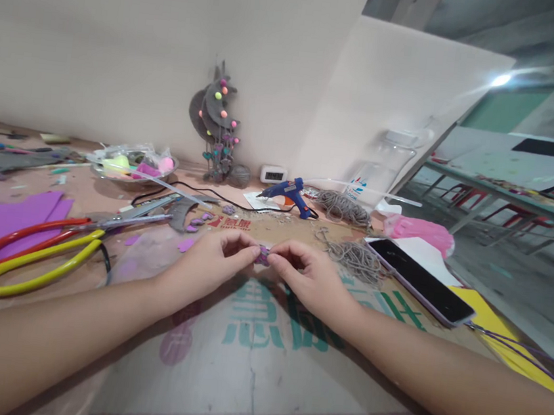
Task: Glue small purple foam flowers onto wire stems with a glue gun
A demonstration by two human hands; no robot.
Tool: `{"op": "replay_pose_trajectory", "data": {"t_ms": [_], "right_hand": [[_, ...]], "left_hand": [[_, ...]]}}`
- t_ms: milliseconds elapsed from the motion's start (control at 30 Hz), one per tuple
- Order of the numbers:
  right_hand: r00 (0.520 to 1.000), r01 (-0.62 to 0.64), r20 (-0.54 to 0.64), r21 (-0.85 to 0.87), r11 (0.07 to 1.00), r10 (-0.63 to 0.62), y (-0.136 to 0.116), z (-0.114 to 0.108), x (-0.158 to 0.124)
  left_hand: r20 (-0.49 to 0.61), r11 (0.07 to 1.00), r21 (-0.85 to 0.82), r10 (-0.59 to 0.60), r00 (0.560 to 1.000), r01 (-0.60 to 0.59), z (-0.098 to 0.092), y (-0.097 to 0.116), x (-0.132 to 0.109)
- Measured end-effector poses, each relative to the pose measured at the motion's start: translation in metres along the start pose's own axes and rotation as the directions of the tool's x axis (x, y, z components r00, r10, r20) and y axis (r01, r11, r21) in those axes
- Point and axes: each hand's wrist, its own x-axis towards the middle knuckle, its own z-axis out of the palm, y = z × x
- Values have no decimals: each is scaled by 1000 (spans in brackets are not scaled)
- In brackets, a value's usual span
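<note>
A small purple piece [263,254], with some grey on it, is pinched between the fingertips of both hands above the printed cardboard [260,371]. My left hand [219,257] grips its left side with thumb and fingers. On the right side, my right hand [309,278] pinches it the same way. The fingertips cover most of the piece, so its full shape is hidden. Beyond my left hand lie a grey curved felt piece [183,214] and small purple cut-outs [186,245]. Grey yarn [358,259] lies loose past my right hand.
At left, scissors [91,227] with red and yellow handles rest beside purple sheets [2,225]. A blue glue gun [291,192] and a small clock [273,175] stand behind. A phone [420,282] lies right. A decorated grey moon hanging [216,122] leans on the wall.
</note>
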Motion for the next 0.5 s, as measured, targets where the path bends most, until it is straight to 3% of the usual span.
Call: {"op": "replay_pose_trajectory", "data": {"t_ms": [167,500], "right_hand": [[1000,-12,-25,-7,1000,12,0,1,1],[999,-33,-11,101,994,34,1,-1,0]], "left_hand": [[31,996,-72,51,998,-49,-1,-4,2],[1,998,-67,10,1000,-10,2,-3,-1]]}}
